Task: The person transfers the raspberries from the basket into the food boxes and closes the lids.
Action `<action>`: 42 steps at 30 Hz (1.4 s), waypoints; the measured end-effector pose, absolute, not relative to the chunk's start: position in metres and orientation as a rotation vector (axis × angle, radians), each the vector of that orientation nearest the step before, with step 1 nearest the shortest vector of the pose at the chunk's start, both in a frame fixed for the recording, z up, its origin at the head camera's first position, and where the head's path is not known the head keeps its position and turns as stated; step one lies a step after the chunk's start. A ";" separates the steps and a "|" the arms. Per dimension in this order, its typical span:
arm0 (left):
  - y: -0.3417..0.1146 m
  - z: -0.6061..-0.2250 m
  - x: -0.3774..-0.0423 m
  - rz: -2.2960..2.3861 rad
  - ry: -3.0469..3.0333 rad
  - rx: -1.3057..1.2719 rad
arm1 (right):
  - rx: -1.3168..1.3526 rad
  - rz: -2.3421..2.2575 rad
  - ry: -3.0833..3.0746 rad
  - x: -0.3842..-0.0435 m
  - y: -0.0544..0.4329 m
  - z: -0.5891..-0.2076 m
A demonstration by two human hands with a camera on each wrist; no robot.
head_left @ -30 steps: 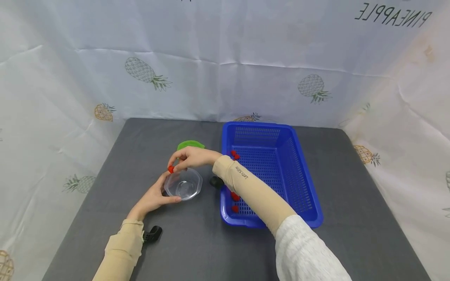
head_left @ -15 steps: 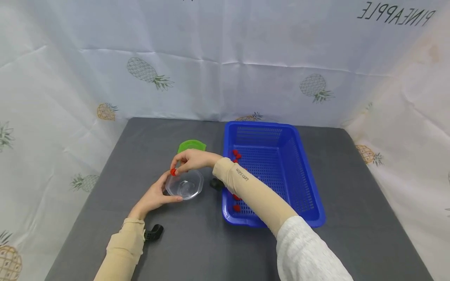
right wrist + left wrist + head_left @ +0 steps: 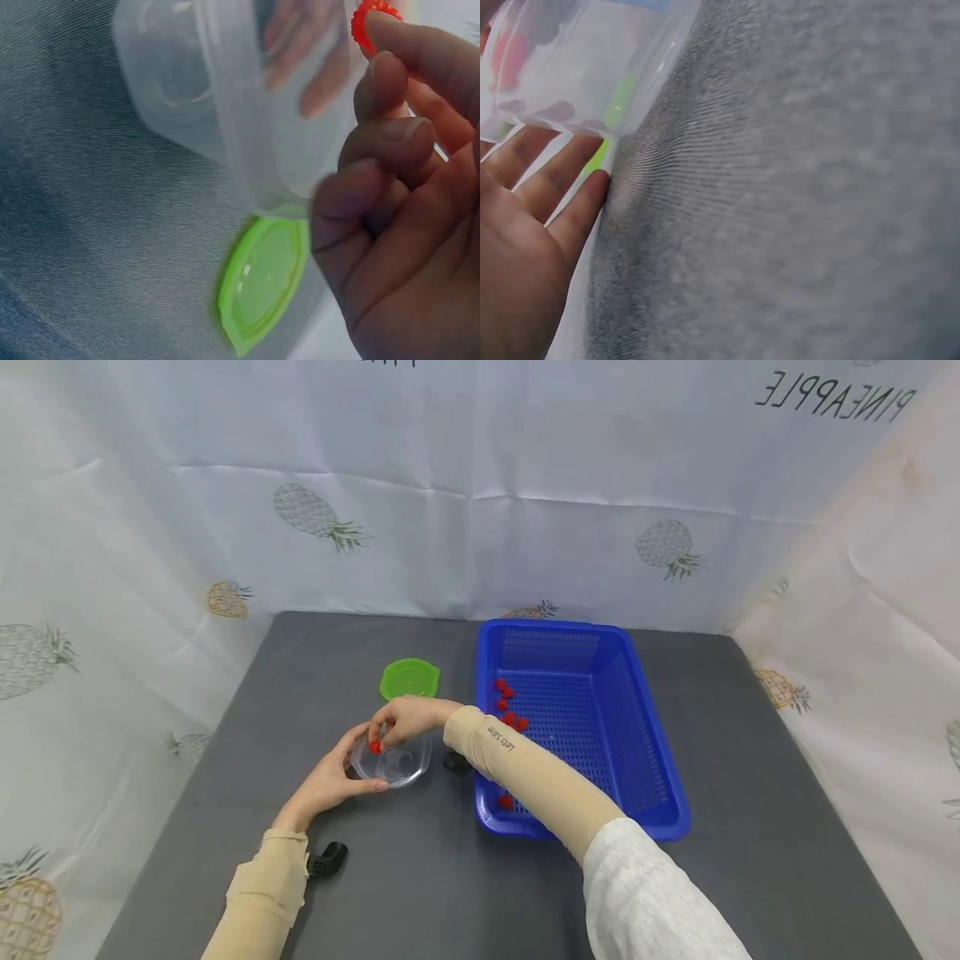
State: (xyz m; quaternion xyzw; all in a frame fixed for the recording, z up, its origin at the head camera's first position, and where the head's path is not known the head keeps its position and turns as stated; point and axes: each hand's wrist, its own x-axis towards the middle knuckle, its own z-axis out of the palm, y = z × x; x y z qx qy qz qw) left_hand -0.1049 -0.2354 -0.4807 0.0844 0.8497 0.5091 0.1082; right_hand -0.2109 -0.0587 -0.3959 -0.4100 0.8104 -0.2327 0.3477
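Observation:
My left hand (image 3: 330, 785) holds a clear plastic bowl (image 3: 405, 768), with the thumb at the near rim and the fingers around the left side. In the left wrist view, several of its fingers reach along the wall of the bowl (image 3: 592, 60). My right hand (image 3: 414, 717) pinches a small red bumpy piece (image 3: 376, 747) between thumb and fingertip, over the left part of the bowl's opening. The right wrist view shows the knobbly edge of the red piece (image 3: 375, 22) at the fingertips, beside the bowl's rim; its exact kind I cannot tell.
A green lid (image 3: 409, 677) lies behind the bowl on the grey table (image 3: 420, 893). To the right stands a blue perforated basket (image 3: 652, 735) with several red pieces (image 3: 502, 704) along its left side. My right forearm crosses the basket's near left part. A pineapple-print curtain surrounds the table.
The right hand has come down and slightly nearer, carrying the red piece from the bowl's far left rim to over its opening. More of the green lid shows. The left hand stays put.

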 end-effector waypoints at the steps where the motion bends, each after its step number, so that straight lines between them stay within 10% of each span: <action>1: -0.235 -0.482 -0.104 1.497 2.505 0.247 | -1.065 -0.606 2.107 -0.211 -0.060 -0.399; 42: -0.235 -0.483 -0.102 1.497 2.553 0.232 | -1.077 -0.469 2.115 -0.221 -0.062 -0.422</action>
